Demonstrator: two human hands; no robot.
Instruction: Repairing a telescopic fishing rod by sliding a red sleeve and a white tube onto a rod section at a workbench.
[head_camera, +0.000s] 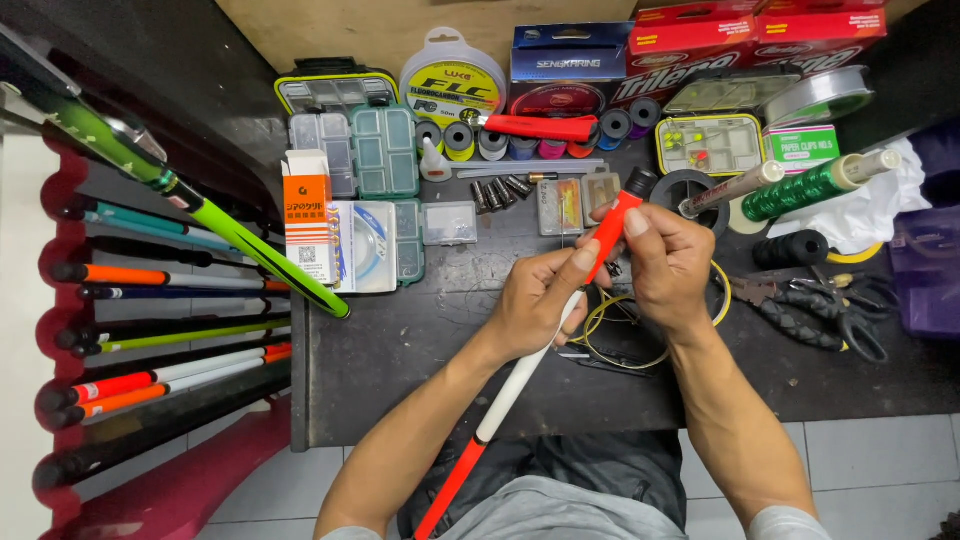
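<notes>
Both my hands hold a slim rod section (520, 375), red at its ends, white in the middle, with a black cap at the top. My left hand (540, 300) wraps around the white part just below the upper red part. My right hand (665, 265) pinches the upper red part near the black cap with thumb and fingers. The rod slants from my lap up over the dark worktable (400, 370). Under my hands lies a coil of yellow line (625, 335).
Tackle boxes (385, 150), line spools (452, 85), boxed line (570, 65), small thread spools (490, 140), a green-wrapped rod piece (810, 185), pliers and scissors (815, 310) crowd the table. A green rod (230, 230) leans at left above a red rack of rods (150, 340).
</notes>
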